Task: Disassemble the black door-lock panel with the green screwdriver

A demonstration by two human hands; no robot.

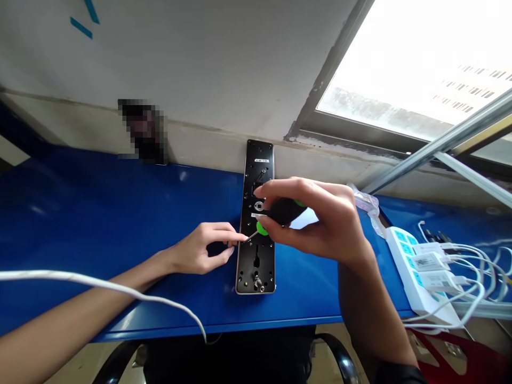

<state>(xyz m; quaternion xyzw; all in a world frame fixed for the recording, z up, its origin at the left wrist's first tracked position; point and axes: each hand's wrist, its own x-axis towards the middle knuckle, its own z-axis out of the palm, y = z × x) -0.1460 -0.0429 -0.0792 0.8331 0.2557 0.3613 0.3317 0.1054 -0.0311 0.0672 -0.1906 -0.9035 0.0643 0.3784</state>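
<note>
Blue tabletop (140,202), pale wall (220,69) behind. Black plate (264,253) lies btwn my hands, long axis running away from me. My R hand (336,224), nearer, is above it, pinching the screwdriver (286,210) by its handle, shaft slanting toward the plate's L edge; L hand (198,250) fingertips meet that edge nr the tip, pinch or not: can't tell.

The blue tabletop (100,208) reaches at its far side to a pale wall (208,64), which carries two blue strips (81,28) at the far left. A bright window (416,69) is at the far right, and a metal bar (452,136) crosses before it. On the right lies a white power strip (402,266), with white chargers (432,261) plugged in and looping cables (486,256). Another white cable (52,275) hangs at the near left. Nearest are two black armrests (116,362).
</note>
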